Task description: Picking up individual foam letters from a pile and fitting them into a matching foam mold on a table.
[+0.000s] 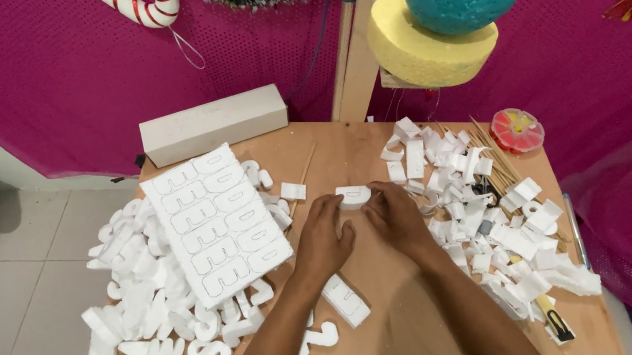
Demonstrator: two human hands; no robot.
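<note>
Your two hands meet at the middle of the wooden board (346, 156), and the small white foam piece (354, 196) sits right at their far tips, just beyond your fingers and away from your body. It looks like a cut-out letter with a curved edge, and its long axis runs left to right across the board, roughly square to both forearms. Your left hand (323, 238) comes at it from the left, fingers curled down so that the tips touch or nearly touch its left end; your right hand (399, 218) mirrors this on the right end. Both sets of fingers are bent and closed in around the piece rather than spread flat, pinching it between the hands, though your knuckles hide the exact contact underneath. Neither hand is clearly nearer; the piece lies almost centred between them, perhaps slightly toward the left fingertips. Just left of your left hand lies the white foam sheet (217, 223) with outlined letters, tilted diagonally on the board. A heap of finished foam letters (139, 315) spills beyond it. To the right of your right hand a pile of foam offcuts (494, 234) crowds close, with wooden skewers (491, 154) lying across its far part. A short foam block (346, 300) rests between your forearms.
</note>
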